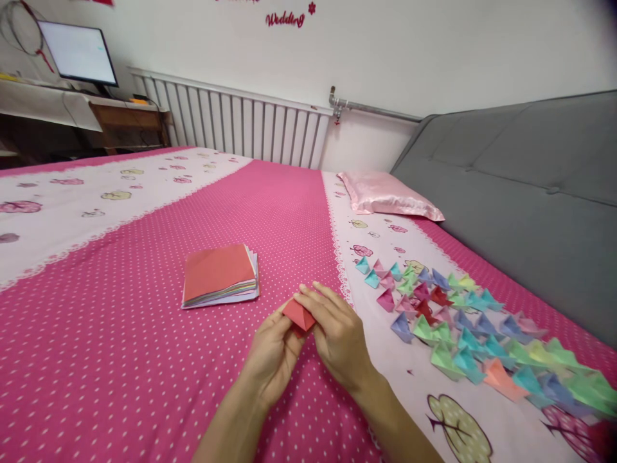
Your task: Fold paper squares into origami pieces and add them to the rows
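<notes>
A small piece of folded red paper (299, 315) is held between both hands above the pink dotted bedspread. My left hand (274, 350) grips its left and lower side, with the thumb near the front. My right hand (336, 331) closes on its right side, fingers reaching over the top edge. The paper shows creased, angled faces; its underside is partly hidden by the fingers. To the left of my hands lies a stack of square coloured paper (219, 273), a red sheet uppermost. Many folded paper boats (475, 344) in several colours stand in rows on my right.
A pink satin pillow (388, 195) rests near the grey padded headboard (520, 173). A white radiator (231, 119) and a metal pipe (376, 109) run along the far wall. At the back left, a monitor (80, 54) stands on a desk (120, 119).
</notes>
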A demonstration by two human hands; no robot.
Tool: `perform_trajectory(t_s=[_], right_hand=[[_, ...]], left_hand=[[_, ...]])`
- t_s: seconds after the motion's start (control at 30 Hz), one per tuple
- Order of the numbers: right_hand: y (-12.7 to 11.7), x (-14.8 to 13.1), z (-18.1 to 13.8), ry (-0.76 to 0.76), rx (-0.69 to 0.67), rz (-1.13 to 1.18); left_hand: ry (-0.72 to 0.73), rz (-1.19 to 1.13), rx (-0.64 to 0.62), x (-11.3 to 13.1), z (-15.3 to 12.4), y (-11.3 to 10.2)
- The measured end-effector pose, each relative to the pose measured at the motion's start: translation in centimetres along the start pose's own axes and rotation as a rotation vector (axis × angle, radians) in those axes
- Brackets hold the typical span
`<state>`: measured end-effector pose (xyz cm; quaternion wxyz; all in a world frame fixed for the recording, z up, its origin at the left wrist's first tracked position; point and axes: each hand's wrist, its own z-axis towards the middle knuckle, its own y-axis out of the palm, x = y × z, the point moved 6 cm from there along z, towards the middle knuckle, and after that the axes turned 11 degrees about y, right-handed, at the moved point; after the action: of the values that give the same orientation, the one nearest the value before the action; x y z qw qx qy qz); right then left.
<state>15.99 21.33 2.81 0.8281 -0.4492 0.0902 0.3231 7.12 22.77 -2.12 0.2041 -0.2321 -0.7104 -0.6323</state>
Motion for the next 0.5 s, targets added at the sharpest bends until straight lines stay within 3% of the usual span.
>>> perform_trajectory(t_s=[0.27, 0.5], right_hand=[[-0.1, 0.11, 0.07, -0.004, -0.046, -0.024], [-0.74, -0.47, 0.25, 0.004, -0.074, 0.065]], left_hand=[[-0.138, -0.208, -0.031, 0.41, -0.32, 0.79], [-0.11, -0.205, -0.02, 0.59, -0.3, 0.59]])
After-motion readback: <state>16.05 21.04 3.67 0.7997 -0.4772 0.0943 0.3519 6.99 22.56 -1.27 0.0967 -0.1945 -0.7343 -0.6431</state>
